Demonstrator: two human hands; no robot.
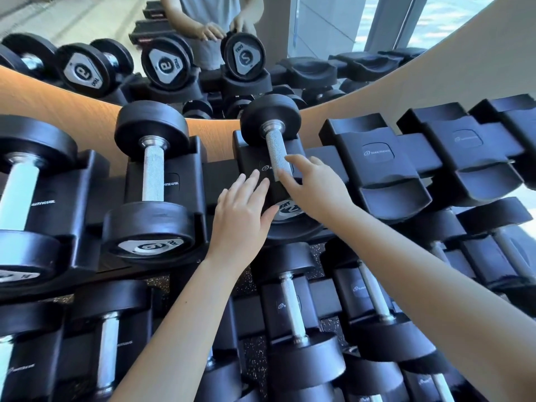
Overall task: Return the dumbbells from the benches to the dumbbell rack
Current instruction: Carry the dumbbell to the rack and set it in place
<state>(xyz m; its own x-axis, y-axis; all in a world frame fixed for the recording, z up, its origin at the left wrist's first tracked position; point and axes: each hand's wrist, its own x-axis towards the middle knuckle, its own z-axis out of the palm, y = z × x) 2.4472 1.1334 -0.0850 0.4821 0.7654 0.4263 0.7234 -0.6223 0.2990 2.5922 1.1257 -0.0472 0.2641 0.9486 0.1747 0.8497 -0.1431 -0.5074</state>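
At top rack tier | small dumbbell [275,158] lay seated in its cradle [249,158] | both hands' fingers spread, gripping nothing: left hand [242,216] beside, right hand [313,187] brushing handle | step: placement apparently done | next: fetch another from benches.

The dumbbell rack [385,158] cradles several dumbbells [152,181]; right-hand saddles [464,146] sit bare.

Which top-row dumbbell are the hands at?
The small dumbbell, rightmost of the top row, beside the empty cradles. The right hand touches its handle, the left hand its near head; the others sit untouched.
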